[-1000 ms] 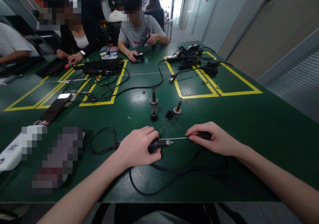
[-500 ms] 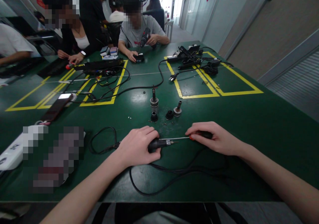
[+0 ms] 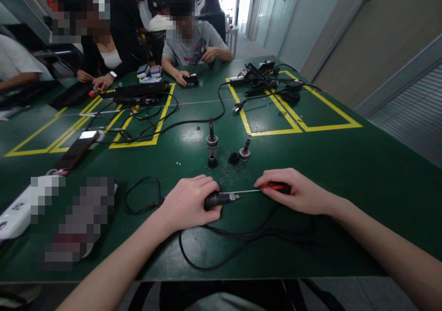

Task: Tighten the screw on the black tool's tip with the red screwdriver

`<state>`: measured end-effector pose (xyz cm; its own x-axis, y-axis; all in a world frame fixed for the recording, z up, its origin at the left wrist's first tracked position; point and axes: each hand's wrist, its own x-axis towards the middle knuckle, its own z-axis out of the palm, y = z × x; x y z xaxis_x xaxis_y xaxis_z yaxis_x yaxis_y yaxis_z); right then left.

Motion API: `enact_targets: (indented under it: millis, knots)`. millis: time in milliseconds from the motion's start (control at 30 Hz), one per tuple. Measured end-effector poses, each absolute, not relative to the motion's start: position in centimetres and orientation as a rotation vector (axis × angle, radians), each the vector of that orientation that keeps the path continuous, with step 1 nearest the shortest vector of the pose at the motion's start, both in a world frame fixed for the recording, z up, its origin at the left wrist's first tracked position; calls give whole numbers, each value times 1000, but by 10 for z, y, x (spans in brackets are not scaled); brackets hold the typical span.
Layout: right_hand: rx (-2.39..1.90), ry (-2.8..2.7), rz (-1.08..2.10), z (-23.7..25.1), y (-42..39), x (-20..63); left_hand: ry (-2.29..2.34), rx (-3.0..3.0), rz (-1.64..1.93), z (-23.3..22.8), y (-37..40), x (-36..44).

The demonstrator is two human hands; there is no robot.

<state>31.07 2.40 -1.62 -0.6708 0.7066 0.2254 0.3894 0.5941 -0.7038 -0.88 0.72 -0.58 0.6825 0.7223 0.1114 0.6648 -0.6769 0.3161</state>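
1. While co-workers sit busy at the far end, the green table [image 3: 345, 163] fills the view, marked with yellow tape rectangles [image 3: 304, 127] and strewn with black cables.
2. Blurred-out blocks cover what lies at the near left, so only a white power strip [image 3: 14, 212] poking out from under them can be made out.
3. Left hand [image 3: 189, 202] now: it is curled shut over the body of a black corded tool [image 3: 216, 199], pinning it flat against the table, fingers wrapped over the top, thumb along the near side. Most of that tool is hidden under the palm; only its nose shows.
4. Right hand [image 3: 297, 193]: closed loosely around the red-and-black handle of a screwdriver [image 3: 272, 188], fingertips pinching near the front of the handle; the rest of the handle is covered by the hand.
5. That screwdriver's thin metal shaft runs level to the left and meets the tool's nose; whether the tip is seated in a screw is too small to tell.
6. From under the left hand the tool's cord [image 3: 241, 242] loops toward the near edge and back under the right wrist.
7. Just beyond the hands stand small metal fittings [image 3: 212, 141], with a black cap [image 3: 234, 158] between them and tiny specks, perhaps screws, beside them.
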Motion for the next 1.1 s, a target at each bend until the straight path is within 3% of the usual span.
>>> enact_targets:
  millis: [1100]
  knots:
    - [-920, -2365, 890, -18, 22, 313, 1048, 2665, 367, -4, 9, -10]
